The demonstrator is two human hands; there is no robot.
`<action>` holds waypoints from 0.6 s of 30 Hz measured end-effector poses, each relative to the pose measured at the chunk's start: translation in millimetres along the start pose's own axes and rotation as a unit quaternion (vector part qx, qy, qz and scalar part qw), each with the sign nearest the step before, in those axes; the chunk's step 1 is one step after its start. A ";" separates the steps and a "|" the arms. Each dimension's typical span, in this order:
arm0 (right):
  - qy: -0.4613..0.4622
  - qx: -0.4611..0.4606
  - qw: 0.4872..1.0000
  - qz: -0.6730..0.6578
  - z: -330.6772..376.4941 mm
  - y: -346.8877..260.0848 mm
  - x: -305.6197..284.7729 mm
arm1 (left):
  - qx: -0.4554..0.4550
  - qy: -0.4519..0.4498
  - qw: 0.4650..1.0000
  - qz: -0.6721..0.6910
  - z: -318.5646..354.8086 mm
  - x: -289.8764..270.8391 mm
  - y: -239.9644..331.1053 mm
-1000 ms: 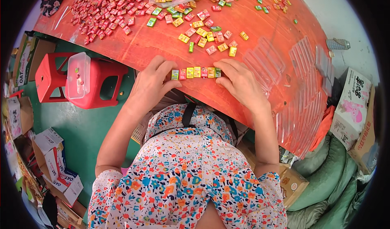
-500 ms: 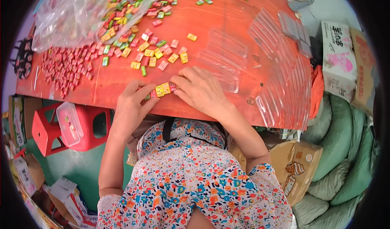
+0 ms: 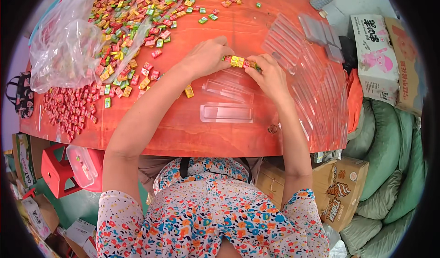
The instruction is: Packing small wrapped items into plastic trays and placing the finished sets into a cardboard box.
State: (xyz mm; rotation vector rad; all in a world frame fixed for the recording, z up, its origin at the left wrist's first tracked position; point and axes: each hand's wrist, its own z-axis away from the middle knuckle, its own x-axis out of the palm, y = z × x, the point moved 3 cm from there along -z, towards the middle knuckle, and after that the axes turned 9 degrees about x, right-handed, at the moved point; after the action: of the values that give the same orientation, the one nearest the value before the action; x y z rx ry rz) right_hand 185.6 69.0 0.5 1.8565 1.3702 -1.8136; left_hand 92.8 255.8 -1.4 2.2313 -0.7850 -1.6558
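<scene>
In the head view, the left hand and the right hand meet right of the upper centre, clamped on the two ends of one row of small boxes. Red and yellow faces show between the fingertips; the ends are covered, so the full number in the row cannot be told, nor whether it touches anything below.

One clear tray lies alone at mid-frame on the red table. Behind it, overlapping trays are too many to count, as are the rows of clear trays at the right.

At upper left, mixed loose boxes in red, yellow and green spread beside one clear plastic bag; a heap of red boxes lies below it. One yellow box sits just beside the left forearm. At lower left are two red stools, one bearing a clear tub.

For print, the right side has one white carton with black characters and a pink cartoon figure, one brown carton with reddish lettering, and, at lower right, an ice-cream carton with a swirl picture and dark characters
</scene>
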 end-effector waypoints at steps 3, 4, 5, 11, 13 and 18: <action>0.003 -0.004 1.000 -0.002 -3.0 9.2 4.2 | -0.012 -0.022 1.000 0.014 -4.9 8.2 -8.8; -0.003 -0.001 1.000 -0.012 -3.7 11.9 4.6 | -0.009 -0.014 1.000 0.021 -5.0 9.5 -10.6; -0.010 0.003 1.000 -0.021 -4.2 13.7 5.1 | -0.006 -0.007 1.000 0.027 -4.6 10.4 -12.8; 0.009 0.027 1.000 -0.009 3.0 11.4 -2.5 | 0.033 0.064 0.997 -0.026 17.3 9.9 -12.8; 0.035 -0.007 0.999 0.021 5.5 10.2 -0.6 | 0.064 0.070 0.991 -0.092 25.6 12.2 -8.2; -0.039 -0.092 0.993 0.057 12.4 7.9 16.4 | 0.079 -0.041 0.974 -0.206 34.1 24.7 7.0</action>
State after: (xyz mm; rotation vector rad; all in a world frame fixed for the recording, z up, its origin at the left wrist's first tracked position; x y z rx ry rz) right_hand 179.8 63.5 -20.0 1.7146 1.3254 -1.6274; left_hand 64.0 240.1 -28.7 2.5879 -0.5066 -1.9369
